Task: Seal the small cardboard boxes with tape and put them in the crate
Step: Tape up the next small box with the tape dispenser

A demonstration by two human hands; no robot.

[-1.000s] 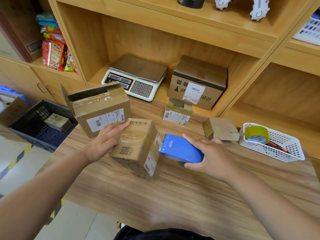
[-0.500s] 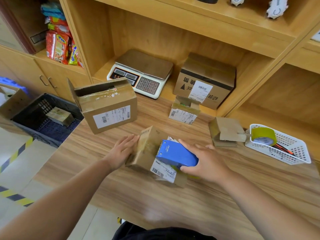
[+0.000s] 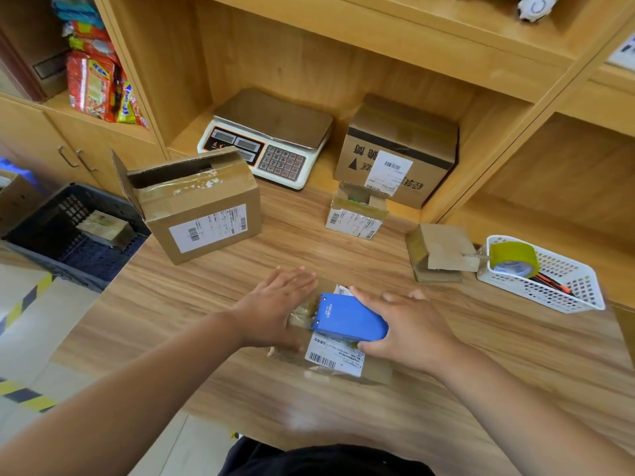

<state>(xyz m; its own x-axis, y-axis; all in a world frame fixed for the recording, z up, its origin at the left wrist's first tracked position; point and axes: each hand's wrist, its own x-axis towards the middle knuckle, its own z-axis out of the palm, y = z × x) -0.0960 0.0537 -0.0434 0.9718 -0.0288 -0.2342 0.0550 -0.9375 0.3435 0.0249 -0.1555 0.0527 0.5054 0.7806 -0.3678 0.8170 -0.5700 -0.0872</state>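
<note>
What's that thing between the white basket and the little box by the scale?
Another small brown box sits on the table between the basket and the little box. The head view shows it.

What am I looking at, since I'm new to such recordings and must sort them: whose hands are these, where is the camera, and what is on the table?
No machine here: these are a person's two bare hands, filmed by one wide-angle camera worn on the head, looking down. The left hand presses flat on a small cardboard box on the wooden table. The right hand grips a blue tape dispenser on that box. Behind stand a bigger open box, a small labelled box and a white basket holding a tape roll. At the left, a dark crate holds one small package.
</note>
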